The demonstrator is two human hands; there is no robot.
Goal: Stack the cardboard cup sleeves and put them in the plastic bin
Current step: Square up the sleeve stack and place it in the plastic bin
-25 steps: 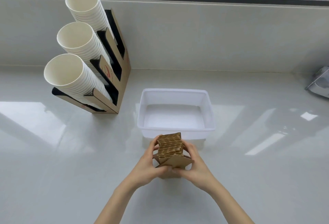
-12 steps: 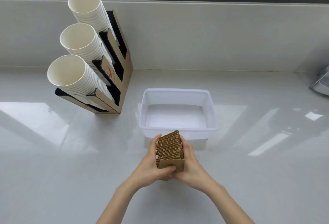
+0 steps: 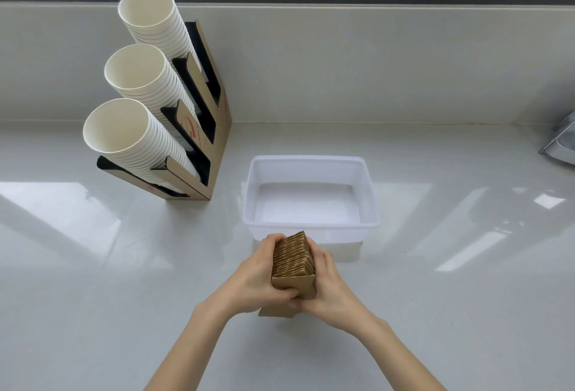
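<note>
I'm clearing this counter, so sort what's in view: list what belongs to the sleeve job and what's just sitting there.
Part of the job:
- stack of cardboard sleeves, held between left hand and right hand
- plastic bin, nothing in it yet

Just sitting there:
- cup holder with three stacks of paper cups
- metal object at the right edge

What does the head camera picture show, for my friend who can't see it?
Two hands, left hand and right hand, squeeze a stack of brown cardboard cup sleeves between them above a white counter, just in front of an empty plastic bin. A rack of white paper cups stands to the left.
</note>
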